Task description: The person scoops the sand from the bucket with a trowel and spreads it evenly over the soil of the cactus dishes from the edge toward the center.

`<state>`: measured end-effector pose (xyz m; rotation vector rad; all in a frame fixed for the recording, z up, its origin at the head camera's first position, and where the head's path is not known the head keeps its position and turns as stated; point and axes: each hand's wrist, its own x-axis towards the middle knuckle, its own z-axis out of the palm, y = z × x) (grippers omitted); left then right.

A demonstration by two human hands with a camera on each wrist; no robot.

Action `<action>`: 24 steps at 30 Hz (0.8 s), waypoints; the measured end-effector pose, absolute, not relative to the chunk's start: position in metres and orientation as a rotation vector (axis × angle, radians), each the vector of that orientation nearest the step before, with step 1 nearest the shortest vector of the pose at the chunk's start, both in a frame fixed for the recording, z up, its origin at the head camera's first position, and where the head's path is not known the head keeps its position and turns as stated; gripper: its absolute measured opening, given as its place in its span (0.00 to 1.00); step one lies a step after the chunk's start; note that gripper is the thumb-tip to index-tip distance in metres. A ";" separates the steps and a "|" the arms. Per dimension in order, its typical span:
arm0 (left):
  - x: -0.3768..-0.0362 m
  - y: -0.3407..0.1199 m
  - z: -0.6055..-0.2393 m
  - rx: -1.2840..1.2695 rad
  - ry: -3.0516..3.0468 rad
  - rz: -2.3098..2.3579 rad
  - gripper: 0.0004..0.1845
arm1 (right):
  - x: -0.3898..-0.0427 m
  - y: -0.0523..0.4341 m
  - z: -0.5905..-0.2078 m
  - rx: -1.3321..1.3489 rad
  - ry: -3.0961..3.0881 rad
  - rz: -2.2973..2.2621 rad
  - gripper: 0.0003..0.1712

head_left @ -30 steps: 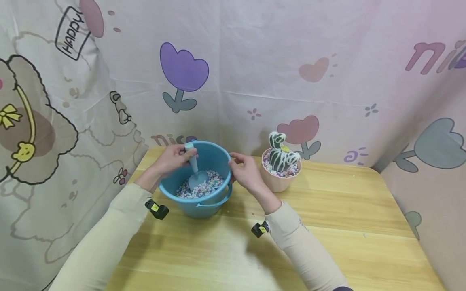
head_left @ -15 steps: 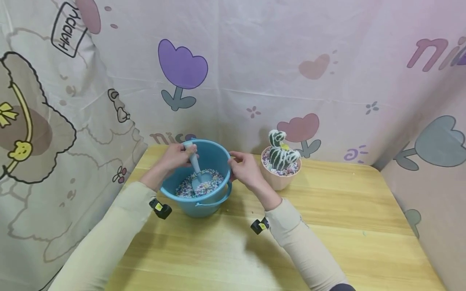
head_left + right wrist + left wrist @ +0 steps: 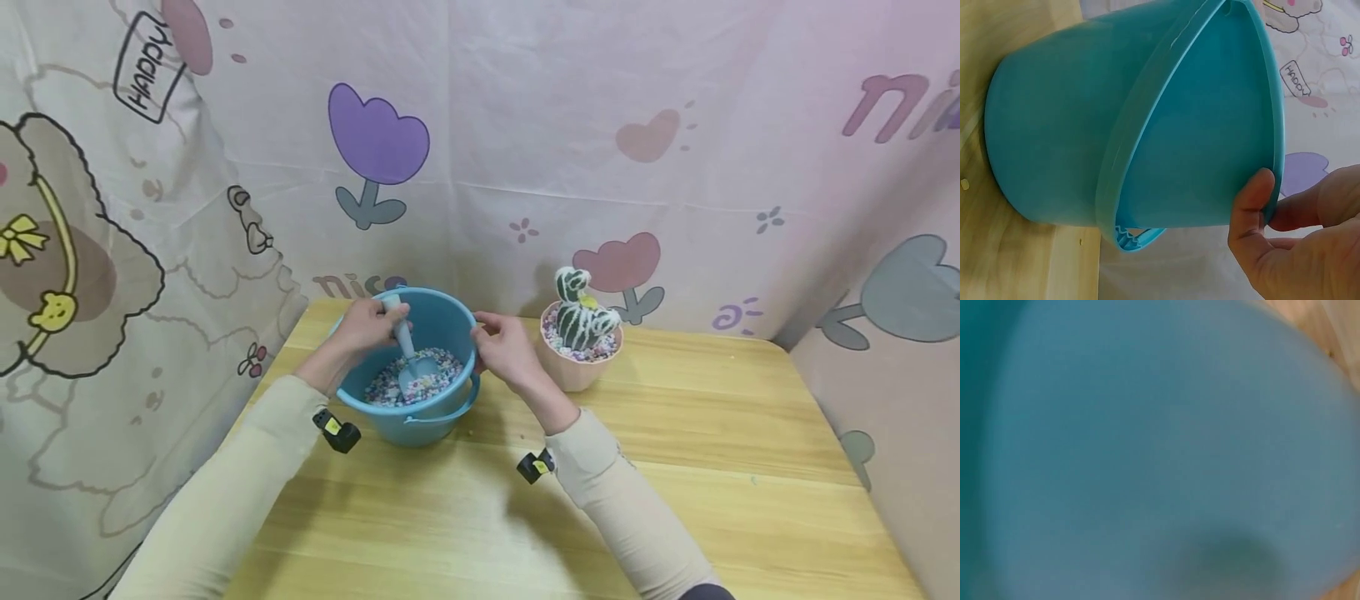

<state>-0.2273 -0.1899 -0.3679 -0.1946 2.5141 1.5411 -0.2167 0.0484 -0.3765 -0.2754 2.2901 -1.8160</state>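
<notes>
Blue scoop [image 3: 411, 358] gripped by left hand [image 3: 369, 323] slants blade-down; right hand [image 3: 507, 348] pinches bucket [image 3: 450, 317].

One bucket [image 3: 408, 417] stands on one table [image 3: 675, 467], with one scoop [image 3: 408, 354] in it. One pot [image 3: 573, 375] holds one cactus [image 3: 581, 317]. Two hands show: left hand [image 3: 367, 327], right hand [image 3: 506, 350].

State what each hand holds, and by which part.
The left hand grips the scoop by its handle. The right hand pinches the bucket at its rim.
</notes>
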 end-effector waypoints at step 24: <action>-0.228 -0.190 -0.365 -0.368 2.352 1.632 0.31 | -0.217 0.049 -0.376 -0.262 2.279 -1.828 0.23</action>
